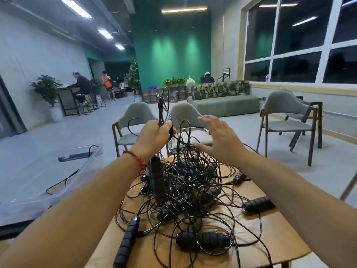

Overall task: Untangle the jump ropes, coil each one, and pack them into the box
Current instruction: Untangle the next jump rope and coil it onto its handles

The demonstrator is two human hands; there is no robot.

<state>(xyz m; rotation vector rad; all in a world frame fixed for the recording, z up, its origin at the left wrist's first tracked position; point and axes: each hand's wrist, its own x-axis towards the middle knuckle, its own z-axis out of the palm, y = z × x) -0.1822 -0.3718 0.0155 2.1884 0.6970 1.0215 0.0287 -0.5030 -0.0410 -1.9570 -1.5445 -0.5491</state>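
Fingers of the left hand are curled tight round a gathered bunch of thin black cord loops, held up at centre frame well above the table. That height looks deliberate, a way to let one rope hang clear of the rest. Below that wrist, a black ribbed foam handle hangs upright from the bunch, its lower end down in the heap.

Over to the right hand: its fingers are straight and spread, holding nothing. They hover just above the far side of the pile, seemingly ready to comb strands apart or pin the mass down.

The tangle of black jump ropes sits mid-way across the light wooden table, lower centre of frame, with cords looping out toward every edge. More handles lie loose: a thick ribbed one at the near edge, a slim one at lower left, and another out to the right.

The clear plastic box stands at the left of frame, just beside the table, handy for a short drop once a coil is made.

Early days by the look of it, with nearly everything knotted together on the table. Pulling straight up could cinch those knots tighter, so easing strands sideways seems wiser.
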